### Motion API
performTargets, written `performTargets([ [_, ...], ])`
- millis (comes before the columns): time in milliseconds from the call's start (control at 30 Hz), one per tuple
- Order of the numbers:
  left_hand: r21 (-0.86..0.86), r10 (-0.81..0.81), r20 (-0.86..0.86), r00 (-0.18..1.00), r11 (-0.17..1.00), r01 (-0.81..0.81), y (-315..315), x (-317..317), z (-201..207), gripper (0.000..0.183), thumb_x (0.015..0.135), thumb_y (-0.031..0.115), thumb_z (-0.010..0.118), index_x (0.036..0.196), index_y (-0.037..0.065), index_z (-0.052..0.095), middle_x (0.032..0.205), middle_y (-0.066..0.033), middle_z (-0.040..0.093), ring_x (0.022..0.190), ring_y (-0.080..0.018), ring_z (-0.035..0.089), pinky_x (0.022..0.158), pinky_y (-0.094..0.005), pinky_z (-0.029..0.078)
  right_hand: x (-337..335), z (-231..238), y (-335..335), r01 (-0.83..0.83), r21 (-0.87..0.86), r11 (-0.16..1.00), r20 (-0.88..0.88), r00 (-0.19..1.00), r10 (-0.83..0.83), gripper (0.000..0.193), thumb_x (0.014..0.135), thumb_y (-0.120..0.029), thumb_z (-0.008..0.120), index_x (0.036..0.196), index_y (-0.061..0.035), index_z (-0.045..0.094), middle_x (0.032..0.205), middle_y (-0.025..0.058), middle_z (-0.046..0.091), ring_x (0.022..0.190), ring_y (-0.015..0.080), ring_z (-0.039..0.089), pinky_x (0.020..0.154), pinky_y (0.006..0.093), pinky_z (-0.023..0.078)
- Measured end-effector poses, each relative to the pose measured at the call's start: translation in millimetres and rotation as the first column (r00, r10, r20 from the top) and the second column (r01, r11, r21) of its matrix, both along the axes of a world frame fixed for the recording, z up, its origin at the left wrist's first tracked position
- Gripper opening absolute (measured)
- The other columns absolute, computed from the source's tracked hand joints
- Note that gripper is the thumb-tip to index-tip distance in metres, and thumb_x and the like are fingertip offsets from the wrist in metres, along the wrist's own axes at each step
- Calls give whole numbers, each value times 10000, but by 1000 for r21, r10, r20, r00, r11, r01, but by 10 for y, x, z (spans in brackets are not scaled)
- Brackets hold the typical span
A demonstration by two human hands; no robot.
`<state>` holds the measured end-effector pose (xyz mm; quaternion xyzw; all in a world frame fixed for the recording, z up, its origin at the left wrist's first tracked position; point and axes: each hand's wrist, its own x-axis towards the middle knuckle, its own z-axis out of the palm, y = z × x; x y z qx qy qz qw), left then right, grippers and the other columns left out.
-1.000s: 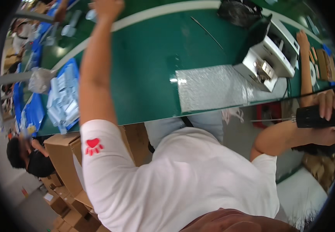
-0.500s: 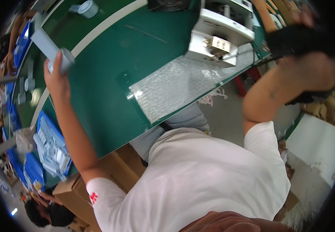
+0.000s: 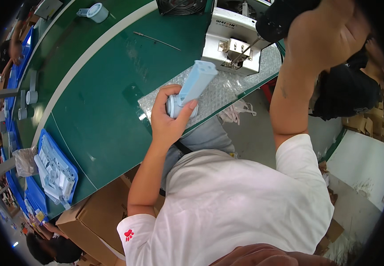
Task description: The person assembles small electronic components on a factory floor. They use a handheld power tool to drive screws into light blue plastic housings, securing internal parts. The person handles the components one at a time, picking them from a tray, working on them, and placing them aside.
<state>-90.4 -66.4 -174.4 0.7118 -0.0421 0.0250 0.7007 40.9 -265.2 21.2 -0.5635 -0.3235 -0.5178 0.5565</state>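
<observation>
My left hand [image 3: 165,117] is wrapped round a light-blue plastic housing [image 3: 196,84], with a ring-shaped body in the palm and a long hollow handle pointing up and right. It is held over a sheet of bubble wrap [image 3: 227,91] near the table's front edge. High at the right, my right hand [image 3: 322,42] grips a black power screwdriver [image 3: 282,20]. Its thin bit slants down-left to the brass-coloured block [image 3: 238,48] on the front of a white screw feeder [image 3: 225,29]; whether the tip touches cannot be made out.
A thin metal rod [image 3: 156,41] lies on the green table, with a black fan [image 3: 181,5] behind it. More light-blue housings [image 3: 98,13] lie beyond the pale curved strip. A blue tray [image 3: 73,170] of parts sits left, above a cardboard box [image 3: 99,217]. Other people work nearby.
My left hand has brought the light-blue housing from the far left to the bubble wrap. My right hand has moved the screwdriver left and up, its bit now at the feeder's block.
</observation>
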Motion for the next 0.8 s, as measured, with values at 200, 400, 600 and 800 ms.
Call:
performTargets([
  [200, 108, 79, 185, 979, 989, -101, -43, 9, -144, 375, 832, 98, 836, 1121, 35, 606, 1080, -96, 650, 941, -186, 635, 834, -318, 514, -496, 23, -58, -269, 317, 909, -330, 868, 371, 364, 1053, -401, 563, 1015, -39, 573, 751, 78, 612, 547, 135, 565, 495, 267, 477],
  [400, 106, 36, 167, 985, 993, -55, -29, -22, -115, 386, 849, 82, 821, 1152, 37, 587, 1125, -84, 636, 1009, -161, 607, 898, -302, 490, -467, -17, -268, -568, 390, 724, -353, 634, 688, 398, 1006, -418, 562, 1043, -23, 576, 817, 84, 599, 631, 147, 544, 573, 284, 462],
  [600, 144, 27, 262, 965, 987, -67, -37, -24, -126, 401, 822, 53, 827, 1135, 31, 576, 1123, -104, 626, 1001, -190, 619, 893, -318, 497, -248, -89, -140, -578, 381, 722, -390, 607, 692, 444, 958, -436, 560, 1071, -7, 580, 883, 90, 586, 715, 160, 522, 651, 300, 446],
  [800, 144, 25, 340, 940, 986, -79, -25, -5, -130, 427, 787, 49, 842, 1118, 15, 574, 1110, -128, 630, 989, -223, 636, 879, -329, 505, -164, -159, -102, -597, 383, 705, -416, 570, 709, 500, 910, -453, 559, 1098, 9, 583, 948, 96, 573, 799, 172, 501, 729, 316, 431],
])
